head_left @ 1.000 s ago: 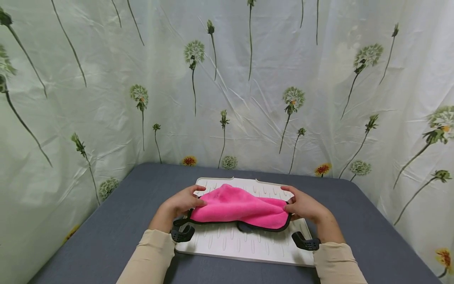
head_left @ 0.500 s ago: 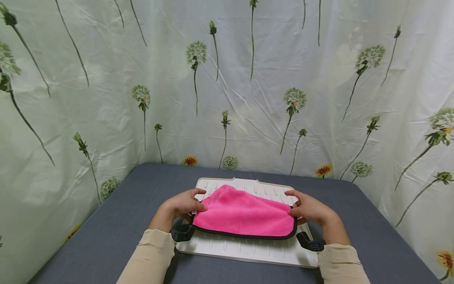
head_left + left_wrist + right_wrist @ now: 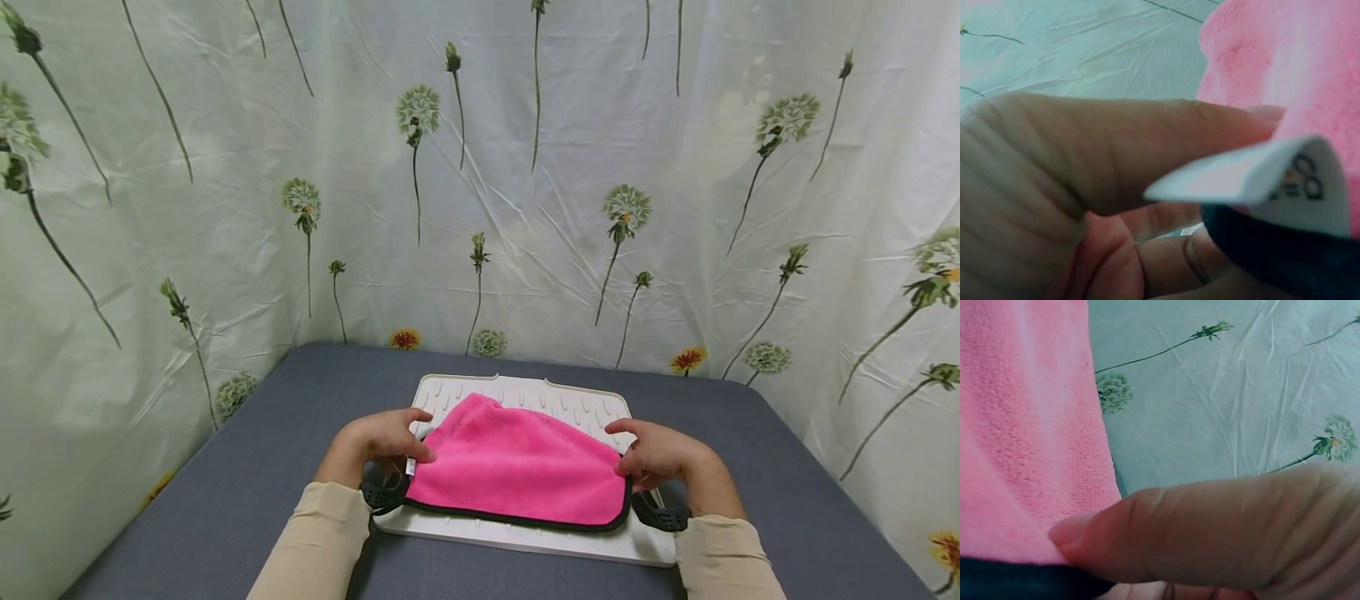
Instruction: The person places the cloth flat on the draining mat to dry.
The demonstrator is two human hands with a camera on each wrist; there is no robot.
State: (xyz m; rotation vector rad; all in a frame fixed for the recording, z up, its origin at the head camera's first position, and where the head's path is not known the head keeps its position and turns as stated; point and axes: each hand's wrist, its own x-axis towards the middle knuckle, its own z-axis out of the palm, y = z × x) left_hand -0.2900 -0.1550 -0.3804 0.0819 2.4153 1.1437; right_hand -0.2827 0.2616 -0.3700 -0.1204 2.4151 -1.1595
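A pink plush cloth (image 3: 517, 467) with a black border is spread between both hands, over a white ridged board (image 3: 525, 543). My left hand (image 3: 386, 437) pinches its left edge, thumb on top, beside a small white tag (image 3: 1310, 187) with dark print. At the opposite edge my right hand (image 3: 663, 454) pinches the cloth between thumb and fingers, the thumb lying on the pink pile in the right wrist view. The cloth's far side rises to a soft peak; its near border hangs close over the board's front part. Most fingers are hidden under the cloth.
The board lies on a table with a dark grey cover (image 3: 285, 433). Behind and at both sides hangs a pale curtain (image 3: 525, 208) printed with dandelions. Black camera mounts (image 3: 660, 512) sit on both wrists.
The cloth's near edge has come down and toward me, unfolding from a bunched shape to a flatter one. Both hands have lowered slightly, and the right hand has moved a little rightward.
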